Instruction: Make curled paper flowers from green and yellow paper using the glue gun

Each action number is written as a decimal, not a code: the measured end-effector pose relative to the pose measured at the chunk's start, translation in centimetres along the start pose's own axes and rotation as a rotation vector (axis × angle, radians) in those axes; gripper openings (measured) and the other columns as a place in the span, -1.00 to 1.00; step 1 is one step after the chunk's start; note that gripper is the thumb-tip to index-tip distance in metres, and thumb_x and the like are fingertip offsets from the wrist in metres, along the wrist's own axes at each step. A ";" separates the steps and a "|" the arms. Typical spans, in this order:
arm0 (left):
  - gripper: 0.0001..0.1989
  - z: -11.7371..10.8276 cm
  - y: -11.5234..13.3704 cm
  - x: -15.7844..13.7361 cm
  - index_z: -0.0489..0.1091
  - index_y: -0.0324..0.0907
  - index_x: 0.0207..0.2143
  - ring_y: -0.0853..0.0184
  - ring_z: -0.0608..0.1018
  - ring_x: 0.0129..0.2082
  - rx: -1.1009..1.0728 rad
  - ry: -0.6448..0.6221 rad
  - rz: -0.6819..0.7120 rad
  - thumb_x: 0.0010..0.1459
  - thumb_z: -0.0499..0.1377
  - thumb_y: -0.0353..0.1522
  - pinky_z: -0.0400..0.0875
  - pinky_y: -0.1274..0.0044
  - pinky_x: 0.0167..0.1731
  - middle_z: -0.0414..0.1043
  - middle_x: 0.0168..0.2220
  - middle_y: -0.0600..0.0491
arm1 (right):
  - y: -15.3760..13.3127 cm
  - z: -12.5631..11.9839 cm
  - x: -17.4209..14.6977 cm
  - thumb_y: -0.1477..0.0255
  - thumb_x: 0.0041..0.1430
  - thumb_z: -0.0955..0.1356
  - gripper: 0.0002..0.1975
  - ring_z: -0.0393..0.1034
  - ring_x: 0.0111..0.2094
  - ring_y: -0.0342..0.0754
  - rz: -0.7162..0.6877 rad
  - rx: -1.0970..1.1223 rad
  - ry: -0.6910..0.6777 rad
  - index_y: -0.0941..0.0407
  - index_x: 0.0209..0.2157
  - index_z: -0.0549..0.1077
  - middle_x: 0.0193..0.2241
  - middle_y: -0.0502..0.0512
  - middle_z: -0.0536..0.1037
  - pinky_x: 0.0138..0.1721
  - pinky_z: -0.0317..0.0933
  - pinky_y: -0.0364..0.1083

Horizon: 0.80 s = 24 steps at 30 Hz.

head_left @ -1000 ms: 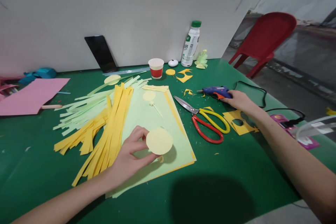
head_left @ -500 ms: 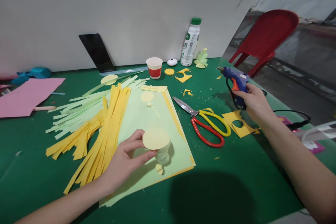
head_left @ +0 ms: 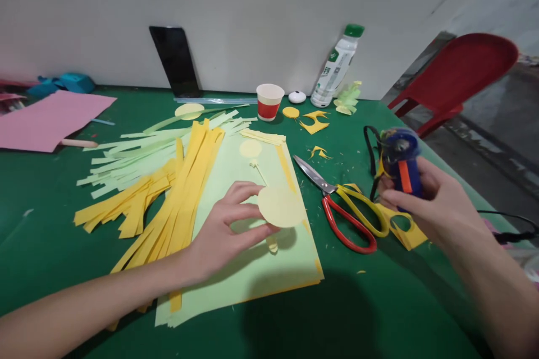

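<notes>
My left hand (head_left: 233, 224) pinches a round pale yellow paper disc (head_left: 282, 207) by its left edge, raised above the light green paper sheets (head_left: 236, 275). A small pale paper piece (head_left: 272, 244) shows just below the disc; how the two are joined is hidden. My right hand (head_left: 438, 196) is wrapped round a blue hot glue gun (head_left: 402, 162) with an orange trigger, slightly blurred, its nozzle turned toward me. Between the hands lie scissors (head_left: 332, 190) with one red and one yellow handle. Another pale disc (head_left: 250, 149) rests on the sheets.
Yellow paper strips (head_left: 185, 196) and green fringed strips (head_left: 130, 162) lie left. A paper cup (head_left: 270, 104), a bottle (head_left: 337, 67) and a leaning phone (head_left: 174, 61) stand at the back. Cut yellow scraps (head_left: 406, 230) lie near the glue gun's cord; a red chair (head_left: 467, 78) stands beyond.
The glue gun has turned from pointing left to facing me and come slightly nearer. The disc in my left hand has tilted toward me. The view has shifted a little.
</notes>
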<state>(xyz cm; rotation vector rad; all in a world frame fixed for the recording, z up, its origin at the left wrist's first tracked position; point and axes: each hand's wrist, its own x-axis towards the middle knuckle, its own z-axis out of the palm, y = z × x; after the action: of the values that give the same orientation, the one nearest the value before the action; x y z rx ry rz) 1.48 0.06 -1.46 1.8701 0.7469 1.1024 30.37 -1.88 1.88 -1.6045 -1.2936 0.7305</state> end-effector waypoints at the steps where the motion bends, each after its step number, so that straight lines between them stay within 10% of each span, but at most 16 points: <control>1: -0.90 0.0 -0.1 0.0 0.52 -0.09 -0.41 0.34 0.38 -0.19 0.023 -0.003 0.062 0.03 0.24 -0.46 0.34 0.43 -0.17 0.45 -0.21 0.05 | -0.4 0.3 -0.6 0.30 -0.40 0.51 -0.57 0.27 -0.57 -0.18 0.004 -0.057 0.015 0.08 -0.41 0.35 -0.57 -0.08 0.36 -0.56 0.17 -0.21; 11: -0.93 -0.4 -0.4 -0.3 0.44 -0.25 -0.36 0.33 0.40 -0.16 0.140 -0.081 0.423 0.05 0.22 -0.52 0.39 0.46 -0.14 0.51 -0.23 -0.06 | -1.9 2.2 -4.2 0.07 -0.10 0.35 -0.63 0.23 -0.70 -0.18 -0.484 -0.624 0.053 0.04 -0.35 0.31 -0.63 -0.11 0.37 -0.73 0.16 -0.24; 24: -0.90 -0.6 -0.1 0.0 0.42 -0.26 -0.35 0.23 0.49 -0.12 0.200 -0.055 0.495 0.04 0.24 -0.54 0.42 0.35 -0.13 0.55 -0.24 -0.10 | -2.1 2.8 -4.5 0.08 0.07 0.27 -0.68 0.01 -0.70 -0.18 -0.543 -0.765 0.058 0.04 -0.47 0.22 -0.69 -0.10 0.17 -0.75 -0.05 -0.18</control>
<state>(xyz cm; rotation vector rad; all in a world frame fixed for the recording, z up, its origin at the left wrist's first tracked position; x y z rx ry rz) 0.93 0.35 -1.31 2.3228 0.3769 1.3067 25.79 -5.34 2.22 -1.6817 -1.9901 -0.1829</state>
